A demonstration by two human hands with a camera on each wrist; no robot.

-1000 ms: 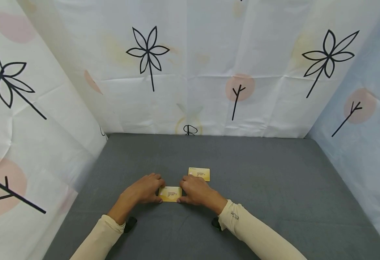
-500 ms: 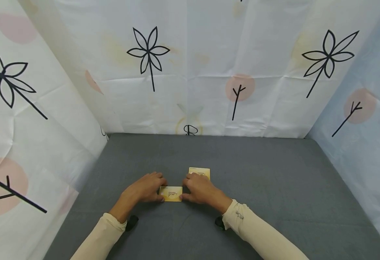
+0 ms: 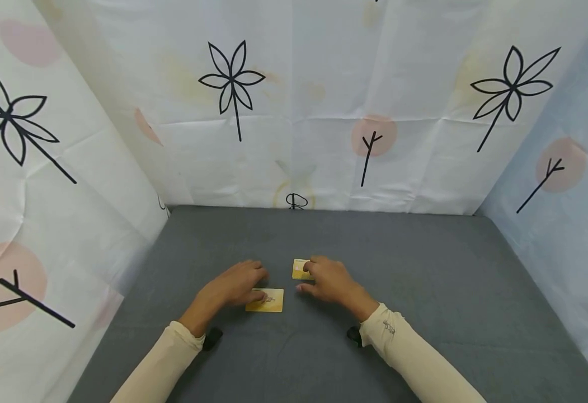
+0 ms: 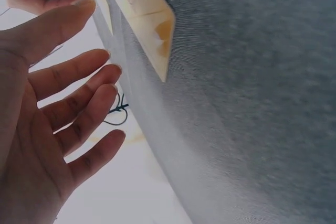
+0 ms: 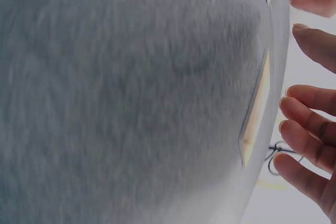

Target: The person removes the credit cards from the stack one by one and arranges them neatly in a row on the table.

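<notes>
A yellow card point(image 3: 272, 302) lies flat on the grey table in the head view, near the middle. My left hand point(image 3: 235, 284) is over its left end, the thumb overlapping the card. In the left wrist view the fingers of that left hand point(image 4: 58, 103) are spread and relaxed, apart from the card point(image 4: 149, 19). A second yellow card point(image 3: 299, 270) lies farther back and to the right, its right part hidden behind my right hand point(image 3: 331, 280). The right wrist view shows the right hand point(image 5: 312, 124) with loose fingers, holding nothing, above the card point(image 5: 257, 111).
Grey cloth covers the table point(image 3: 399, 252). A white printed backdrop point(image 3: 324, 84) rises at its back edge and along both sides. Dark bands point(image 3: 212, 339) show under both wrists, by the cream sleeves point(image 3: 414, 352).
Both hands have come off the near card's ends. The right hand has moved right, over the far card; the left has shifted slightly right and away from me. Both cards stay in place.
</notes>
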